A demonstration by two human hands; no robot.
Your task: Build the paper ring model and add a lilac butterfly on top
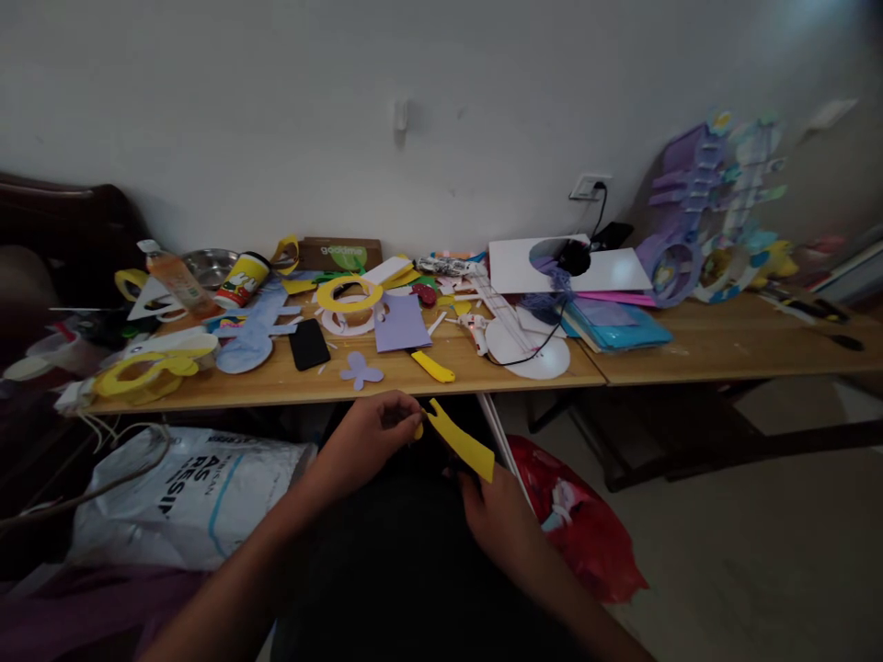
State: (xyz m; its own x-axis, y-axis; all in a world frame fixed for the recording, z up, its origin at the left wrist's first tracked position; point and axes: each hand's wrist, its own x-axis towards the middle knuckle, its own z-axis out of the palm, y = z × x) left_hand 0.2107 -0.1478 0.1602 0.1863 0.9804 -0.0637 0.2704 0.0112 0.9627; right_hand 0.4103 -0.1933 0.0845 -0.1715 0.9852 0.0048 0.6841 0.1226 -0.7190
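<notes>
My left hand pinches the upper end of a yellow paper strip just below the table's front edge. My right hand is closed low beside the strip's lower end; a dark object seems to be in it, too dim to name. Both hands hover over my dark lap. On the wooden table just beyond lie a yellow cutter, a lilac paper butterfly shape, a purple sheet and a black phone.
Paper scraps, yellow rings, a cup, a bottle and a white disc crowd the table. A white plastic bag lies left of my lap, a red bag on the right. Purple paper craft leans on the wall.
</notes>
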